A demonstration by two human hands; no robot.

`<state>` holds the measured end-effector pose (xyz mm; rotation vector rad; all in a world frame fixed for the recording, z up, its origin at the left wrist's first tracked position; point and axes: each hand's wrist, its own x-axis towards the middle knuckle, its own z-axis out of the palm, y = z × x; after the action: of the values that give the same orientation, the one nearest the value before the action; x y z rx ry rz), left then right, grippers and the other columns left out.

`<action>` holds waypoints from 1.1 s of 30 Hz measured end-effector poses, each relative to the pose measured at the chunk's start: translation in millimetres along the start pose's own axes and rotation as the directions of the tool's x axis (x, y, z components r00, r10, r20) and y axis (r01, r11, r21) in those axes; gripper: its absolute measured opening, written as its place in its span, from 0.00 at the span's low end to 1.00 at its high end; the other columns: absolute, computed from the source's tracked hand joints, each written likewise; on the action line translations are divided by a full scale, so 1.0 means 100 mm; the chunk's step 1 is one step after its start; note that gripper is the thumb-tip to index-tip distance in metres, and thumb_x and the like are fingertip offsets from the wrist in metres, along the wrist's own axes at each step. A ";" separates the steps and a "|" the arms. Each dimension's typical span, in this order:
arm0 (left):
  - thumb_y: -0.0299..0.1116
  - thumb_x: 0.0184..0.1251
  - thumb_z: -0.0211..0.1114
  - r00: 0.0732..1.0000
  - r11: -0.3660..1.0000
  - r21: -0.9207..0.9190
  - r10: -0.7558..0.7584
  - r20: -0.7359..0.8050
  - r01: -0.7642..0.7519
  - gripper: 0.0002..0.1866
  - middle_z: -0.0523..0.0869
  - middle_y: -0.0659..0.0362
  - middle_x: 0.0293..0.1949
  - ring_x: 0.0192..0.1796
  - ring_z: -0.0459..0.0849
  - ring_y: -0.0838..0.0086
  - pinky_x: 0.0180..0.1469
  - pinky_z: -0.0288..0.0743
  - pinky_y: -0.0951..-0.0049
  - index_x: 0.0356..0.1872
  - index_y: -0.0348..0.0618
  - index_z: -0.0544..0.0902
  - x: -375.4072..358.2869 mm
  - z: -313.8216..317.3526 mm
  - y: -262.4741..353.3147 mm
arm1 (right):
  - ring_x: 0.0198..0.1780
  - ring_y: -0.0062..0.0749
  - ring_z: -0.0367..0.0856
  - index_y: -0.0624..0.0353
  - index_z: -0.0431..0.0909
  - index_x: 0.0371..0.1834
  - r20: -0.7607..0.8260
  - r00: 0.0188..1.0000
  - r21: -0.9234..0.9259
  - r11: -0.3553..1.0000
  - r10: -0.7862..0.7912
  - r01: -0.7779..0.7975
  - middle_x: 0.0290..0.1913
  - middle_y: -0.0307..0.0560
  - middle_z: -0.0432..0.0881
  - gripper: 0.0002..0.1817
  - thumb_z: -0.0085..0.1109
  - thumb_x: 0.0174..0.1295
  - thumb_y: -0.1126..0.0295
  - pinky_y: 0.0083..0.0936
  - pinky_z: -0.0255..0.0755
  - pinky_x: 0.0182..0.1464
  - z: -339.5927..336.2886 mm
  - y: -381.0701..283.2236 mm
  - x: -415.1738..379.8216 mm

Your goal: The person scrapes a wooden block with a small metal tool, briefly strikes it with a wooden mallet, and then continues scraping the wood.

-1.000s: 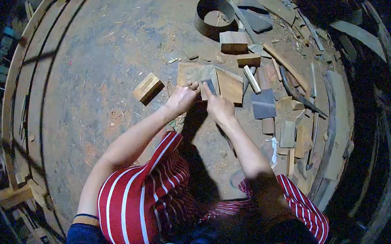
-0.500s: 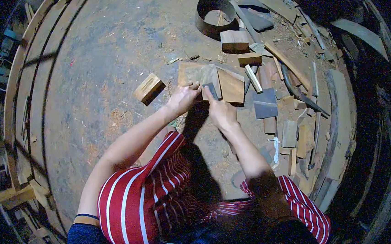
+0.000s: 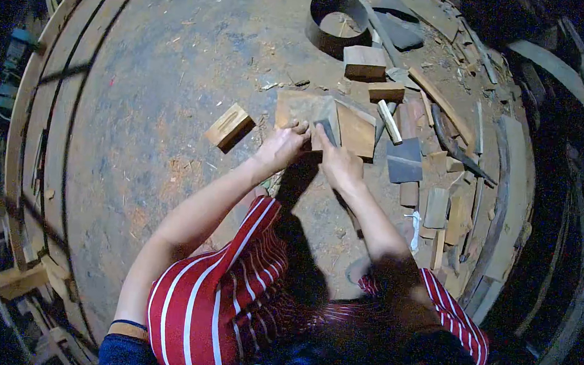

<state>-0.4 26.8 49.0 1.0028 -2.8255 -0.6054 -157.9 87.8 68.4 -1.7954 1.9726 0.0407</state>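
My left hand (image 3: 284,147) is closed, its fingers curled at the near edge of a flat piece of wood (image 3: 308,108) with a greyish top. My right hand (image 3: 341,167) presses a small dark grey piece of sandpaper (image 3: 325,131) onto that wood, index finger stretched along it. The two hands are close together, and the underside of each grip is hidden. Just right of the wood lies a brown wooden piece (image 3: 356,131). A rectangular wood block (image 3: 230,127) with a mark on its top rests left of my left hand.
A dark metal ring (image 3: 316,28) stands at the back. Wood blocks (image 3: 364,62), a dark sheet (image 3: 405,160) like sandpaper, a curved dark tool (image 3: 456,146) and offcuts (image 3: 459,220) lie on the right. Wooden rails (image 3: 32,128) run along the left. My striped-clad knees flank the arms.
The whole scene has shifted slightly rightward in view as the camera moved. My right hand and the sandpaper remain on the wood, with my left hand still at its edge.
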 end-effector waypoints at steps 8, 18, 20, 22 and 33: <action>0.30 0.55 0.60 0.985 0.995 0.043 0.097 -0.140 -0.092 0.15 0.77 0.48 0.50 0.54 0.76 0.50 0.53 0.74 0.58 0.44 0.37 0.76 0.01 0.18 -0.09 | 0.40 0.57 0.82 0.37 0.54 0.71 -0.032 0.999 0.049 0.998 0.039 -0.038 0.38 0.66 0.81 0.30 0.40 0.62 0.67 0.48 0.75 0.40 -0.16 -0.09 0.48; 0.27 0.53 0.58 0.975 0.989 -0.054 0.124 -0.185 -0.136 0.12 0.79 0.47 0.44 0.50 0.77 0.48 0.51 0.74 0.55 0.39 0.36 0.76 0.03 0.22 -0.10 | 0.38 0.58 0.82 0.37 0.52 0.72 0.027 1.000 0.026 1.000 0.004 -0.005 0.35 0.66 0.81 0.33 0.39 0.60 0.72 0.50 0.74 0.40 -0.10 0.02 0.14; 0.27 0.52 0.58 0.977 0.994 -0.018 0.103 -0.187 -0.108 0.11 0.79 0.48 0.44 0.50 0.78 0.50 0.51 0.74 0.56 0.38 0.36 0.77 0.05 0.19 -0.10 | 0.39 0.58 0.82 0.37 0.52 0.72 -0.036 0.999 0.039 0.999 0.009 -0.008 0.36 0.65 0.81 0.32 0.37 0.61 0.71 0.49 0.75 0.41 -0.11 0.03 0.36; 0.33 0.54 0.61 0.997 0.996 0.068 0.058 -0.054 -0.054 0.20 0.78 0.48 0.54 0.57 0.76 0.52 0.56 0.73 0.61 0.50 0.39 0.76 0.05 0.14 -0.11 | 0.39 0.58 0.82 0.35 0.53 0.71 -0.007 0.999 0.053 0.997 0.054 -0.053 0.38 0.64 0.82 0.32 0.37 0.61 0.70 0.48 0.75 0.42 -0.14 -0.04 0.50; 0.31 0.54 0.60 0.988 0.996 0.015 0.085 -0.128 -0.084 0.15 0.79 0.49 0.48 0.53 0.77 0.52 0.52 0.74 0.59 0.44 0.39 0.77 0.02 0.16 -0.05 | 0.38 0.55 0.83 0.34 0.51 0.72 0.017 0.998 0.000 0.998 0.059 -0.059 0.37 0.64 0.82 0.33 0.39 0.62 0.70 0.49 0.76 0.39 -0.10 -0.01 0.26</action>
<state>-1.9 27.7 31.9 0.8843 -2.7438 -0.5000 -161.0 60.5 68.5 -1.7307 2.0130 0.0746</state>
